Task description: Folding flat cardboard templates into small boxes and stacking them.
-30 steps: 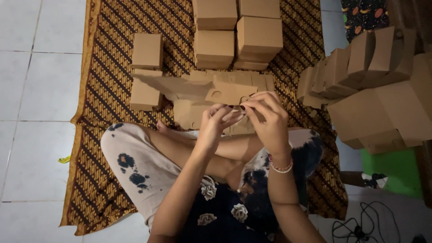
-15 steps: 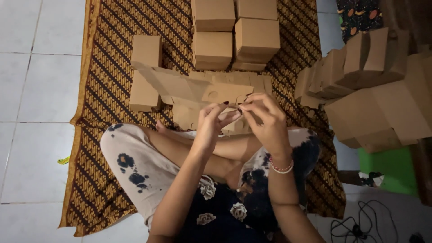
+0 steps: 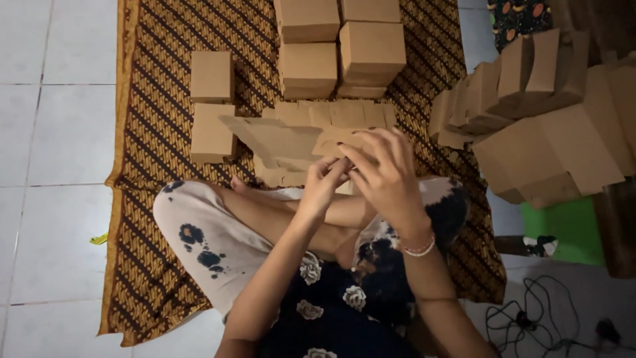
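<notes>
Head view, looking down over a seated person's lap. Left hand (image 3: 322,180) and right hand (image 3: 384,174) meet close together, fingers pinched on the near edge of a flat, unfolded cardboard blank (image 3: 285,142); the blank sticks out ahead and to the left of the hands, tilted. A beaded bracelet (image 3: 420,249) sits on the right wrist. Beyond the hands, folded cardboard boxes (image 3: 341,50) stand in a block on a brown patterned mat (image 3: 152,126). Two more small boxes (image 3: 212,106) lie well left of the hands. Right of the hands, a leaning row of boxes (image 3: 530,113). Near the right elbow, black cables (image 3: 530,318) on the tiled floor (image 3: 53,132).
</notes>
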